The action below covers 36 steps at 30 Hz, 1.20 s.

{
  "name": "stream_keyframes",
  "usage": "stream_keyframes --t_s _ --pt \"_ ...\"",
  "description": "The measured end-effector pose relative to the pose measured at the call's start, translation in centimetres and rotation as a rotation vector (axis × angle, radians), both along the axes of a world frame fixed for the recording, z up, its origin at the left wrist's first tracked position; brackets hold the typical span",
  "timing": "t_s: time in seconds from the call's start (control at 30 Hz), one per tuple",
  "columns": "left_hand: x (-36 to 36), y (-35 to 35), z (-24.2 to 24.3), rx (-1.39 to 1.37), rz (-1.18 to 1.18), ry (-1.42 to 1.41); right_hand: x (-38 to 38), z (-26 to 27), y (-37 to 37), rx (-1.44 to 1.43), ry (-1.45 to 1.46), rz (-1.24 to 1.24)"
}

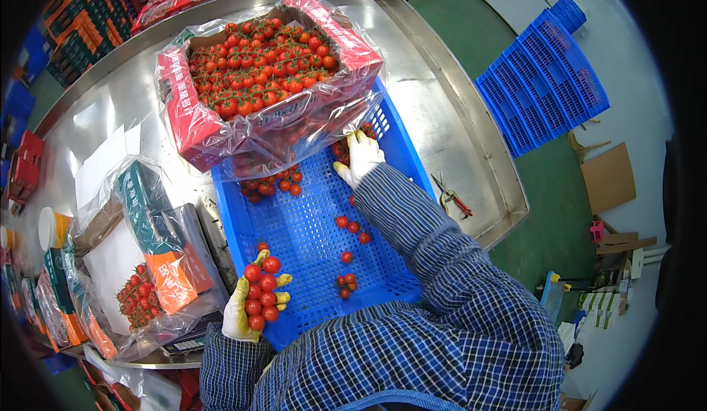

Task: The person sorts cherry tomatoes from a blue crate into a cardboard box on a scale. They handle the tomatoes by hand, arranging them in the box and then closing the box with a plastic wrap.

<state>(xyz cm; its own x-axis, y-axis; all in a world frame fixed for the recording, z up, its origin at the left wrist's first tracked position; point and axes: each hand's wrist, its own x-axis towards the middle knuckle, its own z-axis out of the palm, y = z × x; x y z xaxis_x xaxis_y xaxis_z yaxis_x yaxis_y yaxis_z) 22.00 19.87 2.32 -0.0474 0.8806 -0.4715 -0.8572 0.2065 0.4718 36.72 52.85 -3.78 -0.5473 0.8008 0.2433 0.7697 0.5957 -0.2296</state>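
My left hand (pixel 243 306), in a white glove with yellow fingertips, holds a truss of cherry tomatoes (pixel 262 290) over the near left part of a blue perforated plastic crate (pixel 309 228). My right hand (pixel 362 159), gloved alike, reaches into the crate's far right part and touches tomatoes there; its grip is partly hidden. Loose tomatoes (pixel 353 227) and small clusters lie on the crate floor. Across the crate's far end rests a red cardboard box (pixel 190 118), lined with clear film and full of tomato trusses (pixel 259 68).
Red-handled pruning snips (pixel 454 196) lie right of the crate on the metal table (pixel 442 101). At left, a green and orange box (pixel 165 245) in film holds some tomatoes (pixel 139 298). Blue crates (pixel 544 85) are stacked beyond the table's raised rim.
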Motion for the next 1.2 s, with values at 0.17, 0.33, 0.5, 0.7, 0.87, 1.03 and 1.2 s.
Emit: stream_keyframes --t_s 0.17,0.33,0.5,0.7,0.87,1.03,1.2 --pt "-0.3 -0.5 3.6 -0.016 0.024 0.121 -3.1 0.8 3.3 -0.415 -0.354 -0.099" --pt "-4.6 -6.2 10.4 -0.066 0.244 0.475 0.4 2.4 -1.0 -1.744 0.808 0.098" --pt "-17.8 -11.5 8.9 -0.179 0.393 1.180 0.0 4.6 -8.5 -2.300 1.075 0.412" --pt "-31.9 -17.4 1.1 -0.398 0.028 1.280 -5.5 7.5 -14.9 -2.262 1.021 0.479" --pt "-34.9 -16.6 -1.8 -0.468 -0.387 1.919 -11.5 9.7 -20.2 -2.165 0.872 0.599" --pt "-34.2 -15.2 -0.6 -0.359 -0.587 1.884 -17.5 12.9 -24.2 -2.051 0.775 0.628" --pt "-34.9 -15.2 -0.2 -0.253 -0.659 1.715 -26.2 13.1 -26.9 -1.052 0.209 0.899"
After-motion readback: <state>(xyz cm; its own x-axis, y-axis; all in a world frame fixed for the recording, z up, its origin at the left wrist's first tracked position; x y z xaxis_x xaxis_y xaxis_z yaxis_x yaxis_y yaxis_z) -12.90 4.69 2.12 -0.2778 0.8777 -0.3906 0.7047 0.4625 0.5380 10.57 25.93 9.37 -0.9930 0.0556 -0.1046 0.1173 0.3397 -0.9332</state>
